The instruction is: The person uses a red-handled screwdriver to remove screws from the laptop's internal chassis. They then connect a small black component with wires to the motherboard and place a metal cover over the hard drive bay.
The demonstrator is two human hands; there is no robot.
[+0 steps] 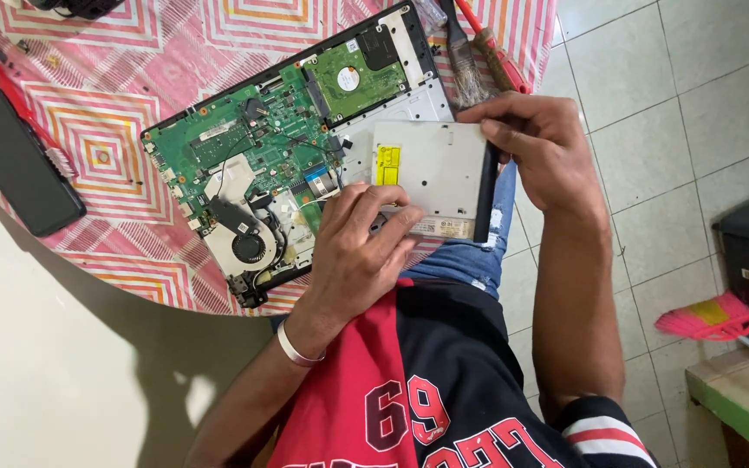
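We grip a grey optical drive (431,178) over an opened laptop (288,147).
Left hand (357,251) pinches its 7 o'clock edge, right hand (535,147) clasps the 3 o'clock bezel, keeping it level w/ the bay.

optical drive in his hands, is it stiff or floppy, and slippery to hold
The optical drive looks like a flat metal-cased slab, so probably stiff. Its smooth grey top may be a little slippery; the right hand pinches its dark end while the left hand grips the near edge. Being thin, it seems light for its size.

Optical drive (431,169) lower edge hidden under left hand (359,251); brush (464,61) handle cut off at top edge.
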